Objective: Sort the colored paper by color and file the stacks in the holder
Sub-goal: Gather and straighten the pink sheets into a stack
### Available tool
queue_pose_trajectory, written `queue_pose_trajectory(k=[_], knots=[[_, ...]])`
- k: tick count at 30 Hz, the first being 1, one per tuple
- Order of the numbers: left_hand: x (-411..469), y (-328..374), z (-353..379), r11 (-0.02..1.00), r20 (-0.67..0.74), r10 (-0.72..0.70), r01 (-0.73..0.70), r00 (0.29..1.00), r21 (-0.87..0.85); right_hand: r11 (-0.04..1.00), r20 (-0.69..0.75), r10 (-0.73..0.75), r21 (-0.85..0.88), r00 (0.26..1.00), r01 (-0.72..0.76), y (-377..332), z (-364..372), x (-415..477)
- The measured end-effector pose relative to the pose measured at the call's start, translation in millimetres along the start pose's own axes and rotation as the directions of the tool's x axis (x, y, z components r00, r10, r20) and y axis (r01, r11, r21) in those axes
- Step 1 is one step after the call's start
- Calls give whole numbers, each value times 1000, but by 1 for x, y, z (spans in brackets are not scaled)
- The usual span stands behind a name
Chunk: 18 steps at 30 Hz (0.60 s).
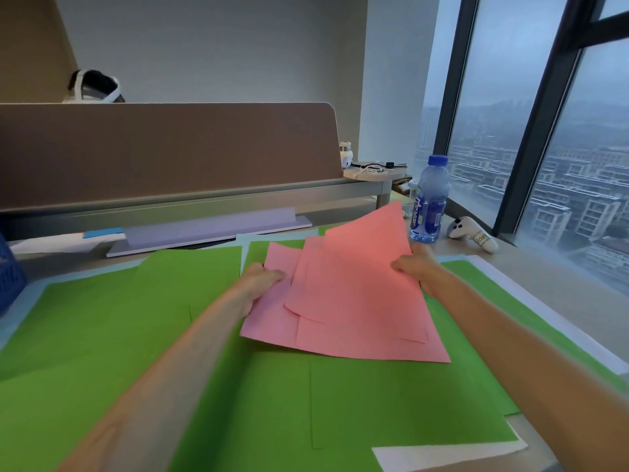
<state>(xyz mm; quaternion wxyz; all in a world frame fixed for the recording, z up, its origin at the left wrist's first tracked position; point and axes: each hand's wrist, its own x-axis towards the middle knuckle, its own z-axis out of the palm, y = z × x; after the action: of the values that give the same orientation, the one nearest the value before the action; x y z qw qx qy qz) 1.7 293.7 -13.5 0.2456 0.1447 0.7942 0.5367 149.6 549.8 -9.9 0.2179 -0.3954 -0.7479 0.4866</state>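
Your left hand point(258, 281) and right hand point(415, 264) hold a fan of sheets point(350, 301) between them, above the papers point(136, 335) spread over the desk point(551, 277). Behind your right hand stands a bottle point(429, 199), with a controller point(473, 235) to its right.

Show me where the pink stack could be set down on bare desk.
Bare desk runs along the window, nearer than the controller. Green sheets cover the middle; the bottle crowds the far right.

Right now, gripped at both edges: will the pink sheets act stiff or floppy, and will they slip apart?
Probably floppy: the pink sheets curve between the left hand and right hand. Likely to slide apart: their edges are fanned. Probably light; edge grips alone carry them.
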Motion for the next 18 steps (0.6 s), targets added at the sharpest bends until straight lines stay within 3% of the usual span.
queue_pose_trajectory(k=[5,12,16,18], knots=[[1,-1,2,999,16,33,-33,999,-7,980,-17,-121,-159,993,117,-2,10,-3],[-4,-1,6,990,41,142,-142,989,-14,972,75,-192,-123,979,200,-7,33,-13],[-17,7,5,926,-34,355,-357,934,-121,985,50,-168,-39,985,170,-6,40,-15],[-25,10,-5,884,-49,419,-420,907,-206,987,68,-114,125,991,105,-12,36,-21]])
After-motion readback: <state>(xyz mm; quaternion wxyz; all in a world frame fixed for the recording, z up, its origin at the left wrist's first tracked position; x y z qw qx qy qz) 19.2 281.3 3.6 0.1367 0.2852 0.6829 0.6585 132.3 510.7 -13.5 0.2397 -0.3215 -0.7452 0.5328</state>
